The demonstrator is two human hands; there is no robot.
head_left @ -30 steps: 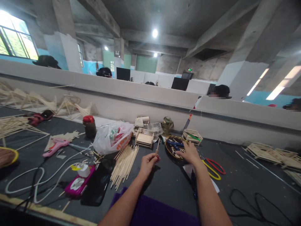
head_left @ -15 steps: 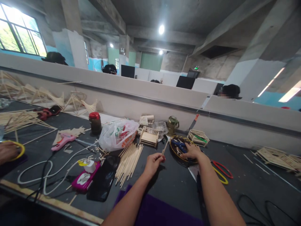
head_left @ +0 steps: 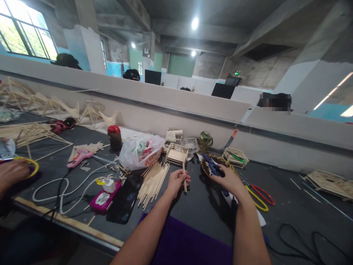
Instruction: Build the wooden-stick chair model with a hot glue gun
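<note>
Thin wooden sticks [head_left: 184, 177] stand nearly upright, pinched between the thumb and fingers of my left hand [head_left: 177, 182]. My right hand [head_left: 230, 181] is wrapped round a blue tool [head_left: 211, 164], which looks like a glue gun, over a round basket [head_left: 204, 174] with small wooden pieces in it. Part of the tool is hidden by my fingers. Left of my left hand, a fan of loose sticks [head_left: 153, 184] lies on the dark table. A small wooden frame [head_left: 176, 154] sits behind my left hand.
A phone [head_left: 125, 200], a magenta power strip [head_left: 105, 197] and a pink glue gun [head_left: 80, 157] lie left. Red-and-yellow scissors [head_left: 259, 197] are right of my right forearm. Another person's hand [head_left: 15, 173] holds yellow-handled scissors at far left.
My right hand has lifted the blue tool up from the basket and drawn it a little closer. The sticks in my left hand have turned more upright. The view has shifted slightly.
</note>
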